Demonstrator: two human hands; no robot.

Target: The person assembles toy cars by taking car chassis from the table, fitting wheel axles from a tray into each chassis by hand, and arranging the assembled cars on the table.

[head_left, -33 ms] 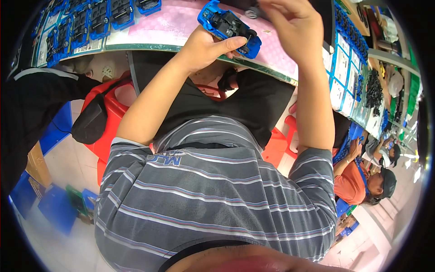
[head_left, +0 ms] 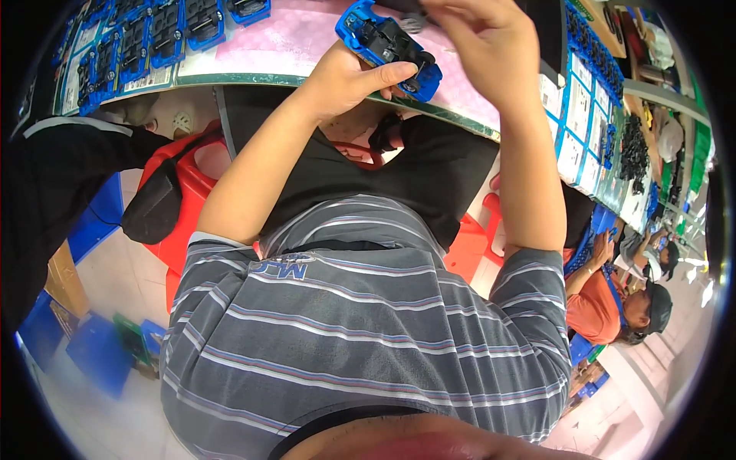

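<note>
My left hand (head_left: 343,83) is closed on a blue toy car (head_left: 387,47), its thumb pressed along the near end. The car is tilted, with its black underside and wheels facing up. To the right of it, my right hand (head_left: 491,47) is raised above the table with bent fingers, partly cut off by the top edge. A small grey ridged thing (head_left: 412,24) shows by its fingertips, just beyond the car. What this hand holds there is too blurred to name.
Rows of similar blue cars (head_left: 166,34) stand at the far left of the table, whose green edge (head_left: 245,79) runs before me. More blue parts (head_left: 590,46) and black pieces (head_left: 633,146) lie to the right. A red stool (head_left: 176,192) and co-workers (head_left: 602,307) are nearby.
My right hand has shifted slightly left, and the small grey thing has moved left with it. My left hand and the toy car have stayed almost still.
</note>
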